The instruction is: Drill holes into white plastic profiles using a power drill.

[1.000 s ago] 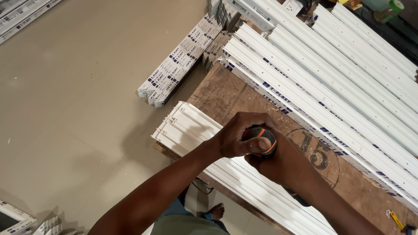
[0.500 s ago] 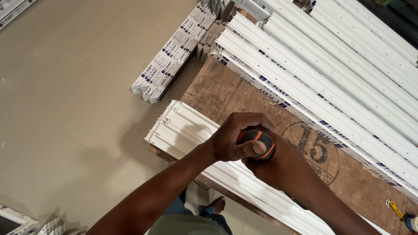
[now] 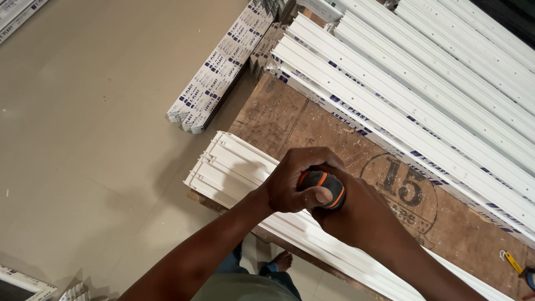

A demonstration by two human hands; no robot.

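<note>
Both of my hands are wrapped around one black and orange tool handle [image 3: 324, 187], held over the near stack of white plastic profiles [image 3: 231, 164]. My left hand [image 3: 292, 181] grips it from the left with the thumb across the top. My right hand [image 3: 356, 209] closes on it from the right and below. The tool's tip is hidden under my hands. The profiles lie on a brown wooden board [image 3: 312, 131] that serves as a work surface.
A wide bank of long white profiles [image 3: 423, 106] runs diagonally across the board's far side. A bundle of wrapped profiles [image 3: 220, 69] lies on the beige floor [image 3: 83, 139]. A yellow-handled tool [image 3: 515, 263] sits at the board's right edge. My foot [image 3: 278, 261] shows below.
The view has shifted a little, so the board and profiles sit further left in frame. My hands stay clasped on the tool handle in the same spot.
</note>
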